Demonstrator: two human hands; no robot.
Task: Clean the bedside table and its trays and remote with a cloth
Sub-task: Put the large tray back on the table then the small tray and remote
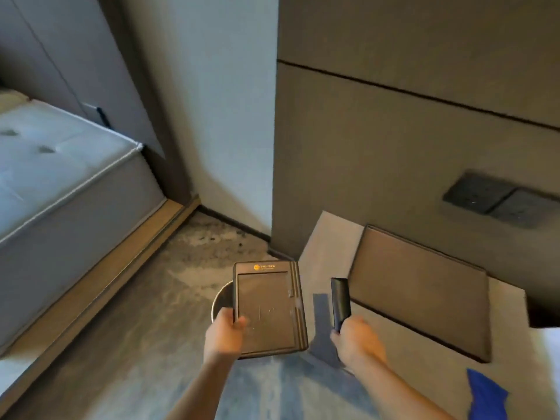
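My left hand (225,331) grips the near left edge of a small dark brown tray (268,309) with an orange logo at its top, held in the air beside the bedside table (328,237). My right hand (359,341) is closed on the lower end of a black remote (340,301), which stands nearly upright over the table's pale top. A larger brown tray (421,291) lies flat on the table to the right of the remote. A blue cloth (485,398) lies crumpled at the table's near right corner.
A round dark bin (221,300) sits on the floor behind the small tray. A bed (60,177) with a wooden base fills the left. Grey wall panelling with a dark socket plate (497,198) rises behind the table. Patterned grey carpet (136,344) covers the floor.
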